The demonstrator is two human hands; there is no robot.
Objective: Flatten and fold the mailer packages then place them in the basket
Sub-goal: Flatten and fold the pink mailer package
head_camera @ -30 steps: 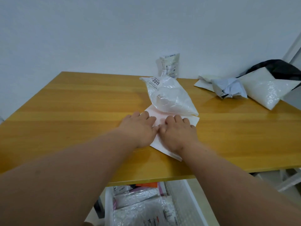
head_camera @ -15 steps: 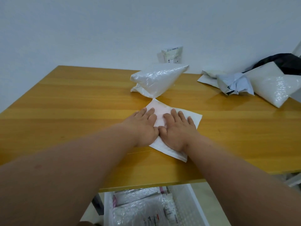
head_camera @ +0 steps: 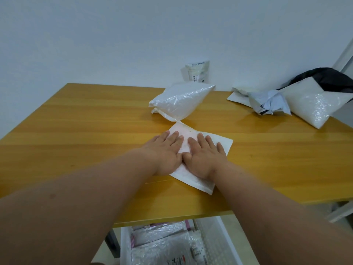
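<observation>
A flat white mailer (head_camera: 193, 176) lies on the wooden table (head_camera: 76, 131), turned at an angle. My left hand (head_camera: 166, 150) and my right hand (head_camera: 205, 154) press on it side by side, palms down, fingers straight. A puffy white bubble mailer (head_camera: 180, 101) lies just beyond the flat one. The white basket (head_camera: 227, 238) stands on the floor under the table's front edge, with several bubble mailers (head_camera: 162, 243) inside it.
A small labelled mailer (head_camera: 197, 72) leans on the wall at the back. At the back right lie a crumpled grey-white mailer (head_camera: 267, 101), a large bubble mailer (head_camera: 315, 106) and a black bag (head_camera: 328, 77). A white frame (head_camera: 340, 213) shows at lower right.
The puffy bubble mailer, which stood against my fingers a second ago, tipped away and now lies farther back. My hands slid forward over the flat mailer and their fingers straightened.
</observation>
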